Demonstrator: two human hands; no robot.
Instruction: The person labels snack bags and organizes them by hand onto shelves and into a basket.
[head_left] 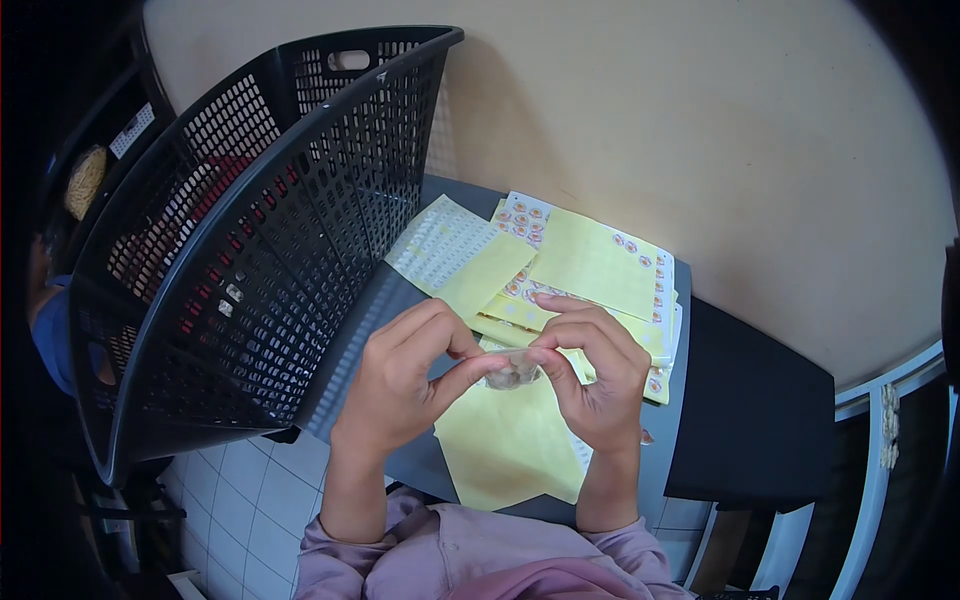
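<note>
A small clear plastic bag with something pale inside hangs between my two hands, above the yellow sheets. My left hand pinches its left top corner between thumb and forefinger. On the other side, my right hand pinches the right top corner, its other fingers curled or raised. Under the hands lies a yellow sheet near the table's front edge. Behind them is a pile of yellow sheets and sheets of round orange-and-white stickers. What the bag holds is too small to tell.
A large black perforated basket stands at the left, with red and white items inside. The grey table meets a beige wall behind. A black surface adjoins at the right. Part of a person in blue shows at the far left.
</note>
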